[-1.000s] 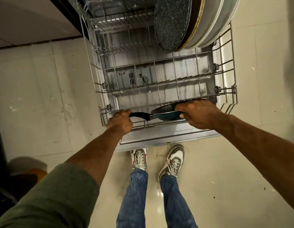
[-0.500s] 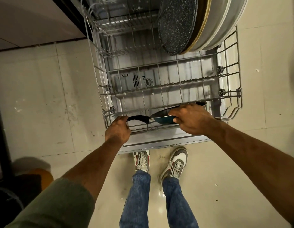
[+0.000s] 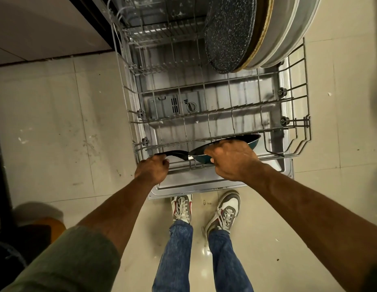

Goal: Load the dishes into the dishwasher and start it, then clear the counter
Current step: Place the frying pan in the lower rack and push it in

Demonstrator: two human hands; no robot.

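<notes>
As before, left hand grips pan handle | right hand clasps rim | unmoved

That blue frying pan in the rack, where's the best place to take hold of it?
Probably by its black handle, coming from the near left: it juts out sideways along the rack's front edge, where the left hand already has its grip. The right hand steadies the pan bowl's near rim, since the pan stands tilted on edge.

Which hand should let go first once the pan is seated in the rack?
Probably the right hand: it grips the pan by its bowl among the lower rack tines, while the left hand steadies the black handle.
</notes>
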